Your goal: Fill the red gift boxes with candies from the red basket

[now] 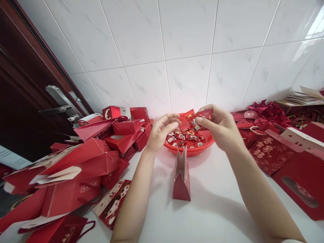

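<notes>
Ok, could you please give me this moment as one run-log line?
left hand: nothing visible in grasp | right hand: holding red packet above basket | red box: standing open before basket

Right of the round red plastic basket (189,152), pale gold characters (263,147) on a flat dark-red patterned paper packet (278,156) read "吾家有囍". Print on the small red-and-white candy wrappers (181,135) inside the basket is too small to read.

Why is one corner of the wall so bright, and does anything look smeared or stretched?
Head view: window-like glare whitens the tiled wall at upper right; soft shadows lie on the white table, while the door sits dark; boxes toward the side edges look stretched, probably by a wide lens; print on the packet in the right hand is too soft to read.
</notes>
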A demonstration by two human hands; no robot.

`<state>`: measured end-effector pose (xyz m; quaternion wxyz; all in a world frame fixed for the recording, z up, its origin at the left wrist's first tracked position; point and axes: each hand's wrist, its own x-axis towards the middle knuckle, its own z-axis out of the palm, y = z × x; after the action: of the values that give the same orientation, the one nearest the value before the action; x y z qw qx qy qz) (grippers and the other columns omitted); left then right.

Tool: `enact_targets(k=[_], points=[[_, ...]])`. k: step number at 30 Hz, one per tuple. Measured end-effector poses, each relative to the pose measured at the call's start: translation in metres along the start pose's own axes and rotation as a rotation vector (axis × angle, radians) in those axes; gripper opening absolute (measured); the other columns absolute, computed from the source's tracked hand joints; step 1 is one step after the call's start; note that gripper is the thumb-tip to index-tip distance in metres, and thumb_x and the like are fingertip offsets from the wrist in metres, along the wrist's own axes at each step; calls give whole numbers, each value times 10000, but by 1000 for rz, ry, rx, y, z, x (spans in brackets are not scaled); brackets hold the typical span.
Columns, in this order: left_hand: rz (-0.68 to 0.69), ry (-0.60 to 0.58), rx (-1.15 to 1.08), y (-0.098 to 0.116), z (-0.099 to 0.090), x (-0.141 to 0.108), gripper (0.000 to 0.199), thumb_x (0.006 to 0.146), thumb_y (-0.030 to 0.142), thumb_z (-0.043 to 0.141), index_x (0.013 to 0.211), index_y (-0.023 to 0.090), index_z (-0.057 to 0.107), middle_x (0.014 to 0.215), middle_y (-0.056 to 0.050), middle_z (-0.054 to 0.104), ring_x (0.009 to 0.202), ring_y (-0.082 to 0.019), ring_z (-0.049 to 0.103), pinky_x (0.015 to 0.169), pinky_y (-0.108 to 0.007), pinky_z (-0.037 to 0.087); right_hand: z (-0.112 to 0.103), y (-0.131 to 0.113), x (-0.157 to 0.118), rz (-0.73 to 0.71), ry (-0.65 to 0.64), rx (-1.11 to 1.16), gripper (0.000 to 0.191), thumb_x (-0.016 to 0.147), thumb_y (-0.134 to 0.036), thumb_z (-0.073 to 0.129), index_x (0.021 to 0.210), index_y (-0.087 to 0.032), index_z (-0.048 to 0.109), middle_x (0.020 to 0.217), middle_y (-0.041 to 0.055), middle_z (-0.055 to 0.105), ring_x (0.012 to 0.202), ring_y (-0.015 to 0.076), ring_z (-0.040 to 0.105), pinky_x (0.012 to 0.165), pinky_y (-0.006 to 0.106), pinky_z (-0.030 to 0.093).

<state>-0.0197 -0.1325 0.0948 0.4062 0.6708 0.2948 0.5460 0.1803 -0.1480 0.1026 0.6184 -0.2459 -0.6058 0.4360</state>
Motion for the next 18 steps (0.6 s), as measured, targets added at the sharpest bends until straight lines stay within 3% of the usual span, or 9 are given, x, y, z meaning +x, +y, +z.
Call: enact_targets(k=[4,6,10,14,18], points=[[-87,-725,217,1,-19,-7,171,749,201,777,919,202,770,1151,-85,714,1163,-259,635,1003,-354,485,-11,-24,-8,1,-61,-189,196,798,-344,795,872,-205,679,772,22,651,669,149,581,571,282,482],[-115,-869,275,-2,-17,-8,158,787,175,731,931,218,781,1165,-85,714,1216,-263,612,996,-348,483,-12,-31,-11,9,-95,-288,178,809,-347,784,864,-209,687,741,16,632,629,134,537,525,265,440],[-125,-787,350,-9,-7,-5,152,811,161,671,857,229,799,1057,-60,736,1189,-247,613,949,-324,483,-10,-34,-14,59,-235,-385,159,830,-352,755,876,-214,690,725,14,637,598,129,502,513,265,415],[-212,-719,382,-12,-7,-4,163,805,222,669,894,198,804,946,-46,755,928,-198,664,807,-281,489,-7,-34,-16,73,-344,-459,132,838,-320,727,877,-206,673,779,26,669,638,145,539,551,272,434],[-254,-699,402,-13,-13,-4,178,804,293,669,836,154,776,790,-24,715,752,-160,608,682,-257,445,-1,-32,-16,50,-474,-619,48,854,-233,648,868,-187,652,753,4,639,614,122,518,545,249,398]])
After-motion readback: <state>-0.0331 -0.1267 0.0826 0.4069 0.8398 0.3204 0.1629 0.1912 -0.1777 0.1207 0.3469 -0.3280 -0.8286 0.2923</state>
